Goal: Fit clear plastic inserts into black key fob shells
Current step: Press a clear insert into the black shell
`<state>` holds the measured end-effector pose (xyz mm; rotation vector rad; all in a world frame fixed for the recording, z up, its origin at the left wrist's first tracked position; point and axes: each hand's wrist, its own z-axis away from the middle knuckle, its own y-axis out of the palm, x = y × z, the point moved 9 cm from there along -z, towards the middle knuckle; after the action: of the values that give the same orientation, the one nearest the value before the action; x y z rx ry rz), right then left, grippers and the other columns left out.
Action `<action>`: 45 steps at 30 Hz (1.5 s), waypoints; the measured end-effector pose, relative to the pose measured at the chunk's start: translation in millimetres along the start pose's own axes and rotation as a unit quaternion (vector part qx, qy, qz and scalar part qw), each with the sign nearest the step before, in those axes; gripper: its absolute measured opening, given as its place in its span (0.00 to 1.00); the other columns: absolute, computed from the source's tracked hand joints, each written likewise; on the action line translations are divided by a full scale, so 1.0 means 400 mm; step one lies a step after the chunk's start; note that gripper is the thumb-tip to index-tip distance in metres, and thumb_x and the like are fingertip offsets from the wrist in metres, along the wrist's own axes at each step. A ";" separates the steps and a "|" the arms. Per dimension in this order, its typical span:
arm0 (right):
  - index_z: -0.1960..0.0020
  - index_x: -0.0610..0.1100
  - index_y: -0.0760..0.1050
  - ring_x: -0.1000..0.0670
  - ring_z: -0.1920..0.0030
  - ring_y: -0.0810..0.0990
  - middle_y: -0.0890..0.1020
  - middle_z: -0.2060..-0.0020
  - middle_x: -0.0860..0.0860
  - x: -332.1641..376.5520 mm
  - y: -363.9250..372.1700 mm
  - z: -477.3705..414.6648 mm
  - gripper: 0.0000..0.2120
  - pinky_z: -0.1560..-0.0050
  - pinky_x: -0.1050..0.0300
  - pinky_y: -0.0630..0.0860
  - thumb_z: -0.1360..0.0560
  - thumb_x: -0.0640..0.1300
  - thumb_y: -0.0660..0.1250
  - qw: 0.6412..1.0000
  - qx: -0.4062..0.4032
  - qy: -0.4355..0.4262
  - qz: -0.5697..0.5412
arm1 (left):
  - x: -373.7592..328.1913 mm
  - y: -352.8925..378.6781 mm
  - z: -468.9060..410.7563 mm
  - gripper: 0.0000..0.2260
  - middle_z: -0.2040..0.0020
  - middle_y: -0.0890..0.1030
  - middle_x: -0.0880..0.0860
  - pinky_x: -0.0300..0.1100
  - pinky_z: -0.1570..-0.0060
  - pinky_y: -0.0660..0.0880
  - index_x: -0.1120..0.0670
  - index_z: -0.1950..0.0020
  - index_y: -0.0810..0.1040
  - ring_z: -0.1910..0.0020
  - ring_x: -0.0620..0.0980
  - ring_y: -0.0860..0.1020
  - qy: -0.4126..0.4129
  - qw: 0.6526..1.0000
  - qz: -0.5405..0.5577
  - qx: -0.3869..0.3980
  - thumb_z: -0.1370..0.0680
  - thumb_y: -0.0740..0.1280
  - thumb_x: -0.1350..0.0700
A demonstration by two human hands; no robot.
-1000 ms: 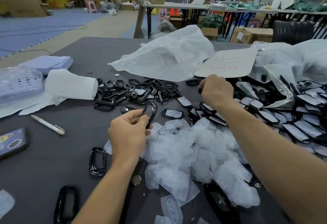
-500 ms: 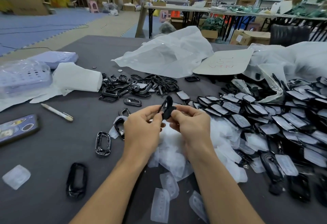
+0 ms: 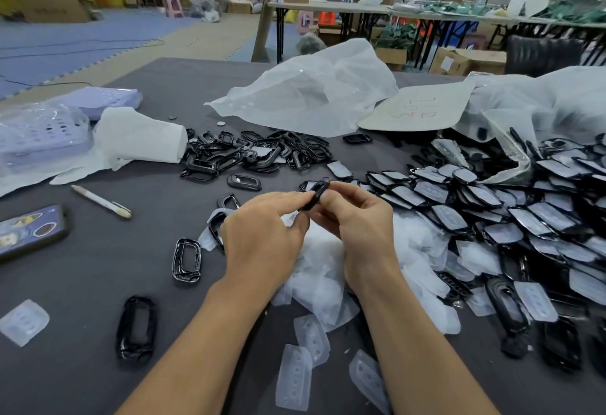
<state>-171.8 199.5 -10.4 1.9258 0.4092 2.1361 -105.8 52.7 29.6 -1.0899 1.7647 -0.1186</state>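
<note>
Gripping black shell [image 3: 315, 195] w/ left hand [image 3: 262, 237], right hand [image 3: 360, 227].

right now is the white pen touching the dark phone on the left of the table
Apart. The head view shows the white pen lying clear of the dark phone, with bare grey table between them.

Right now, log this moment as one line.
left hand + right hand: pinching black shell | over clear inserts pile | seating: unclear

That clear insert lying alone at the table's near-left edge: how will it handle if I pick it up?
The clear insert looks thin and moulded, so probably light and somewhat bendy. It lies flat on the table, so it may be hard to pinch; sliding it first may help. It looks unlikely to roll.
</note>
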 end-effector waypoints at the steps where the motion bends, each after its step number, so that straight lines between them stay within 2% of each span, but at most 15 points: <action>1: 0.61 0.45 0.86 0.49 0.64 0.84 0.86 0.65 0.45 0.004 0.004 0.004 0.10 0.59 0.60 0.82 0.28 0.32 0.74 1.000 0.010 0.001 -0.007 | -0.012 -0.003 0.000 0.15 0.45 0.86 0.38 0.21 0.41 0.65 0.42 0.43 0.87 0.40 0.37 0.80 0.028 0.999 -0.018 -0.011 0.25 0.76 0.59; 3: 0.61 0.46 0.85 0.49 0.62 0.84 0.86 0.64 0.46 0.011 0.006 0.008 0.09 0.58 0.59 0.82 0.30 0.33 0.76 1.000 0.015 -0.003 -0.015 | -0.025 0.001 0.003 0.15 0.42 0.86 0.40 0.20 0.38 0.60 0.43 0.42 0.88 0.37 0.38 0.78 0.061 0.997 -0.032 -0.018 0.25 0.75 0.60; 5: 0.56 0.42 0.84 0.48 0.61 0.86 0.86 0.62 0.45 0.011 -0.003 0.006 0.07 0.58 0.59 0.83 0.28 0.31 0.75 1.000 -0.006 -0.004 -0.019 | -0.016 0.010 0.003 0.15 0.42 0.85 0.37 0.19 0.36 0.60 0.41 0.43 0.87 0.37 0.32 0.76 0.049 0.999 0.005 -0.008 0.24 0.75 0.59; 8: 0.52 0.38 0.82 0.47 0.62 0.87 0.87 0.60 0.42 0.004 -0.014 0.000 0.07 0.60 0.59 0.83 0.24 0.28 0.70 0.999 -0.027 0.015 -0.032 | 0.033 0.031 -0.003 0.17 0.44 0.84 0.32 0.26 0.41 0.72 0.35 0.41 0.85 0.44 0.27 0.79 -0.081 0.985 0.153 0.030 0.24 0.75 0.55; 10: 0.51 0.37 0.82 0.46 0.62 0.87 0.87 0.60 0.42 0.001 -0.013 0.000 0.07 0.60 0.59 0.83 0.24 0.28 0.70 0.999 -0.024 0.026 -0.032 | 0.064 0.049 -0.006 0.18 0.46 0.87 0.40 0.33 0.47 0.79 0.40 0.40 0.85 0.49 0.34 0.84 -0.156 0.948 0.273 0.041 0.24 0.76 0.59; 13: 0.53 0.36 0.82 0.46 0.63 0.86 0.87 0.61 0.41 -0.002 -0.011 0.003 0.05 0.61 0.59 0.83 0.25 0.28 0.71 0.999 -0.015 0.035 -0.028 | 0.090 0.064 -0.009 0.13 0.56 0.89 0.52 0.36 0.57 0.82 0.48 0.50 0.87 0.57 0.47 0.87 -0.228 0.901 0.367 0.041 0.24 0.74 0.67; 16: 0.56 0.38 0.82 0.46 0.65 0.85 0.86 0.63 0.41 -0.001 -0.005 0.004 0.07 0.60 0.58 0.84 0.25 0.27 0.70 0.999 -0.008 0.040 -0.021 | 0.103 0.071 -0.005 0.13 0.58 0.89 0.55 0.35 0.59 0.81 0.53 0.52 0.87 0.60 0.47 0.86 -0.267 0.865 0.423 0.035 0.25 0.73 0.70; 23: 0.64 0.43 0.81 0.47 0.68 0.83 0.85 0.66 0.42 0.012 0.008 0.008 0.12 0.64 0.59 0.81 0.26 0.29 0.70 0.997 0.022 0.006 0.080 | 0.107 0.068 -0.011 0.18 0.53 0.88 0.54 0.34 0.54 0.80 0.53 0.46 0.86 0.53 0.47 0.86 -0.263 0.839 0.477 0.022 0.25 0.71 0.74; 26: 0.65 0.43 0.81 0.47 0.69 0.82 0.85 0.66 0.42 0.016 0.008 0.008 0.12 0.66 0.60 0.79 0.27 0.30 0.70 0.996 0.024 0.000 0.089 | 0.104 0.074 -0.013 0.18 0.57 0.88 0.52 0.33 0.56 0.80 0.53 0.45 0.85 0.58 0.45 0.85 -0.267 0.826 0.495 0.035 0.25 0.70 0.74; 29: 0.63 0.42 0.82 0.47 0.69 0.82 0.85 0.66 0.42 0.017 0.008 0.008 0.10 0.67 0.61 0.77 0.25 0.32 0.71 0.996 0.027 -0.002 0.084 | 0.104 0.066 -0.016 0.18 0.61 0.87 0.50 0.33 0.57 0.80 0.52 0.46 0.86 0.62 0.43 0.83 -0.258 0.847 0.462 0.037 0.25 0.71 0.73; 33: 0.58 0.41 0.83 0.48 0.69 0.81 0.85 0.66 0.42 0.018 0.007 0.009 0.07 0.68 0.62 0.76 0.23 0.34 0.71 0.996 0.021 -0.003 0.086 | 0.102 0.057 -0.019 0.18 0.58 0.89 0.51 0.32 0.56 0.80 0.50 0.47 0.86 0.59 0.43 0.85 -0.251 0.864 0.434 0.049 0.25 0.71 0.72; 38: 0.64 0.44 0.84 0.46 0.71 0.81 0.85 0.66 0.39 0.012 0.003 0.011 0.12 0.69 0.60 0.75 0.23 0.34 0.70 0.997 0.031 0.024 0.064 | 0.109 0.079 -0.007 0.15 0.59 0.87 0.50 0.35 0.56 0.82 0.51 0.45 0.87 0.62 0.44 0.83 -0.304 0.816 0.481 0.105 0.24 0.71 0.68; 41: 0.57 0.37 0.83 0.44 0.70 0.81 0.85 0.64 0.37 0.014 0.004 0.010 0.07 0.68 0.59 0.75 0.22 0.36 0.69 0.997 0.045 0.034 0.050 | 0.101 0.090 -0.003 0.14 0.59 0.87 0.52 0.35 0.59 0.82 0.52 0.45 0.87 0.64 0.45 0.84 -0.320 0.783 0.517 0.126 0.23 0.70 0.68; 43: 0.55 0.36 0.84 0.44 0.69 0.81 0.86 0.63 0.36 0.012 0.003 0.006 0.12 0.68 0.59 0.75 0.20 0.40 0.66 0.998 0.045 0.036 0.037 | 0.097 0.092 -0.002 0.13 0.58 0.87 0.53 0.36 0.60 0.82 0.52 0.47 0.88 0.64 0.45 0.85 -0.322 0.782 0.519 0.125 0.23 0.70 0.68; 45: 0.60 0.40 0.86 0.44 0.70 0.81 0.86 0.63 0.37 0.006 0.003 0.004 0.19 0.69 0.59 0.75 0.17 0.45 0.63 0.998 0.043 0.048 0.013 | 0.098 0.092 -0.002 0.13 0.59 0.87 0.54 0.36 0.60 0.82 0.52 0.53 0.89 0.64 0.45 0.85 -0.326 0.785 0.514 0.115 0.23 0.70 0.68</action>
<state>-170.6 199.1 -7.7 1.8893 0.5039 2.2694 -131.9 46.0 -17.1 0.1411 1.4096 0.6332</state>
